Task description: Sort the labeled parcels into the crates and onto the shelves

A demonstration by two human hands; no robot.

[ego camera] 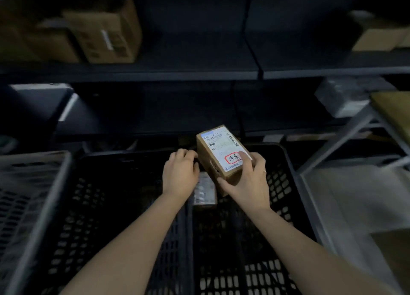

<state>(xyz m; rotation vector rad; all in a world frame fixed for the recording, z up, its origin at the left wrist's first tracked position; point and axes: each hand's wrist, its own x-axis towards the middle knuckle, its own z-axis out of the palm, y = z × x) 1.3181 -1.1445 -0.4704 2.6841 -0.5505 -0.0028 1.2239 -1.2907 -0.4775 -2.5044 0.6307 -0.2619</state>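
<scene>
A small brown cardboard parcel [221, 152] with a white shipping label and a red-circled handwritten mark is held above two black slotted crates. My right hand [246, 181] grips its near end, with the thumb on the side and the fingers over the label. My left hand [180, 174] hovers just left of the parcel with curled fingers; whether it touches the box I cannot tell. The right black crate [286, 161] holds another labeled parcel [205, 192] below my hands. The left black crate [124, 183] looks dark inside.
A grey slotted crate [33, 183] stands at the far left. Dark shelves [155, 71] run behind, bearing cardboard boxes [104, 32] at upper left and wrapped parcels [346, 97] at right. A grey metal frame [355, 126] and pale bags [355, 197] sit to the right.
</scene>
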